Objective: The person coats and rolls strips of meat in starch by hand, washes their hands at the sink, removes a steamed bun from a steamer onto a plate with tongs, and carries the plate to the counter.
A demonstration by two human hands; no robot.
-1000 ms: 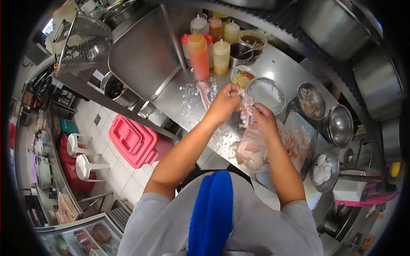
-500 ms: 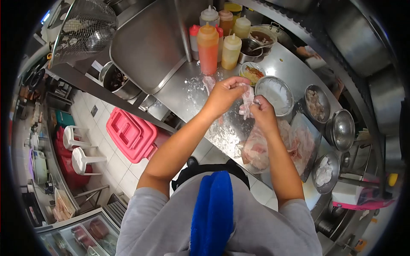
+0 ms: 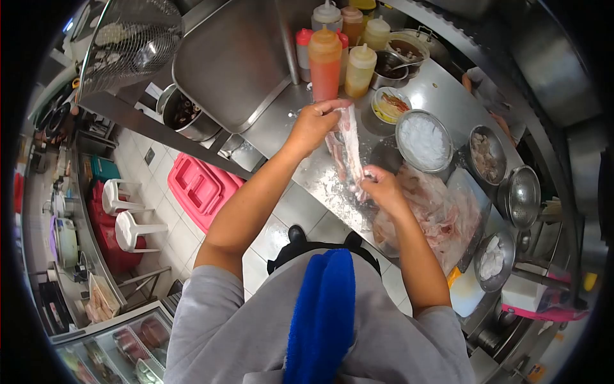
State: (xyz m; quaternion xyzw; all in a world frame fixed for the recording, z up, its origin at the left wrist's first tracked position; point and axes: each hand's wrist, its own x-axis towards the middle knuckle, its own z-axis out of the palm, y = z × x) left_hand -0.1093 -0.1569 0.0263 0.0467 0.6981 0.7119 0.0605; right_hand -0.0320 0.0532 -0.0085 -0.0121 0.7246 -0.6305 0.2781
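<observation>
My left hand (image 3: 314, 127) pinches the upper end of a strip of raw meat (image 3: 351, 144) dusted with white powder. The lower end is between the fingers of my right hand (image 3: 382, 189), so the strip hangs stretched between both. Another pale meat strip (image 3: 336, 157) lies on the steel counter (image 3: 268, 131) just behind it, partly covered. To the right of the hands stands a metal bowl of white powder (image 3: 422, 142). Beside my right forearm, a clear plastic bag with raw meat (image 3: 435, 214) is spread on the counter.
Several squeeze bottles (image 3: 325, 64) stand at the back, near a small bowl of sliced vegetables (image 3: 391, 104). Metal bowls with meat pieces (image 3: 487, 157) and white lumps (image 3: 492, 259) line the right side. A pink lidded bin (image 3: 201, 189) is on the floor at left. Another person's arm (image 3: 467, 83) shows beyond the counter.
The bunched meat strip is now drawn out long. My left hand has moved left, and my right hand has dropped lower, widening the gap. The view has shifted slightly.
</observation>
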